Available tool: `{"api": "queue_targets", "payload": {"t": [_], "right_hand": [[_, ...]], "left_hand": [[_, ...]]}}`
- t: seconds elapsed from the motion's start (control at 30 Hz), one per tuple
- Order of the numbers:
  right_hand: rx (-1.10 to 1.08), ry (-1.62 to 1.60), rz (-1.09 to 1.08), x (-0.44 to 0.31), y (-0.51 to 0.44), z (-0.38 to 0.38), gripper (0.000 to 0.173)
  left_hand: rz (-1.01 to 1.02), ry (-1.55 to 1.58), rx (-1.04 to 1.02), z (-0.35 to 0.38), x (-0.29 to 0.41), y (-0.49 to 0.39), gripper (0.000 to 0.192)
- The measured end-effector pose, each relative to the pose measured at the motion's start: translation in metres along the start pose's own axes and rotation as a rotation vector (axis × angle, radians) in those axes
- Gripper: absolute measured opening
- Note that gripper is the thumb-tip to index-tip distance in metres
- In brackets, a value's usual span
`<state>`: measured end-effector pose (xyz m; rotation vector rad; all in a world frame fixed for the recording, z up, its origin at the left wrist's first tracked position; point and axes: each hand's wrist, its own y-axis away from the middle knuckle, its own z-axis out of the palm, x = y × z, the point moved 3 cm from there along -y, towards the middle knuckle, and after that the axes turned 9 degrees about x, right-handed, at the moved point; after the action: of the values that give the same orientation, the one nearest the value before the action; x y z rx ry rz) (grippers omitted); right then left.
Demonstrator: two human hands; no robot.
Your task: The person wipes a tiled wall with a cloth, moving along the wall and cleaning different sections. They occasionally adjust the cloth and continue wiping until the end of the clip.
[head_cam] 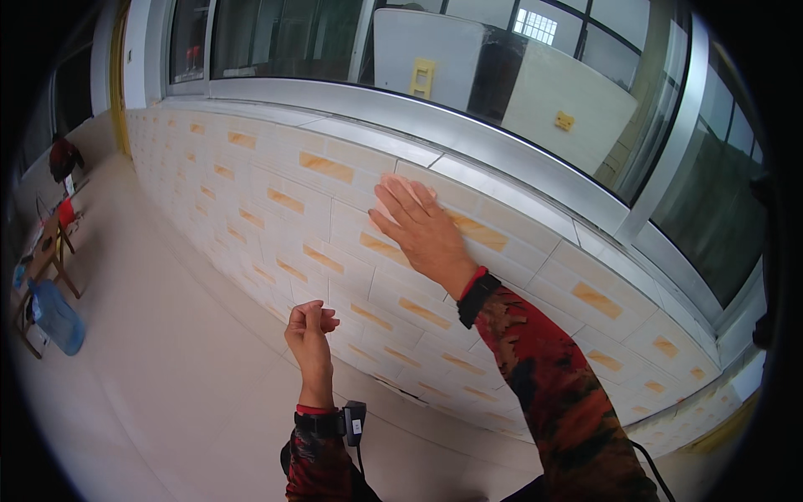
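Observation:
My right hand lies flat with its fingers spread on a pink cloth, pressing it against the tiled wall just under the window sill. Most of the cloth is hidden beneath the fingers. Lower and to the left, my left hand hangs in front of the wall with its fingers curled and touches nothing that I can see; whether its fingertips meet is unclear. Both wrists wear dark straps, the left one with a small black device and a cable. The wall tiles are pale with orange rectangles.
A tiled sill and an aluminium window frame run above the wall. Boards lean behind the glass. On the left of the floor are a wooden bench and a blue plastic water jug. A dark red item is farther back.

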<state>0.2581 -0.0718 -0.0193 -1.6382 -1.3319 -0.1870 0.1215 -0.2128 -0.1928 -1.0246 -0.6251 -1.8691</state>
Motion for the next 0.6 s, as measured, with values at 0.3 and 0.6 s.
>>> {"api": "queue_targets", "payload": {"t": [0.3, 0.6], "right_hand": [[-0.055, 0.088, 0.085, 0.056, 0.106, -0.097, 0.047], [-0.217, 0.21, 0.182, 0.098, 0.248, -0.189, 0.05]], "left_hand": [[0.008, -0.043, -0.023, -0.004, -0.012, -0.004, 0.021], [0.025, -0.124, -0.041, -0.018, -0.027, -0.007, 0.017]]}}
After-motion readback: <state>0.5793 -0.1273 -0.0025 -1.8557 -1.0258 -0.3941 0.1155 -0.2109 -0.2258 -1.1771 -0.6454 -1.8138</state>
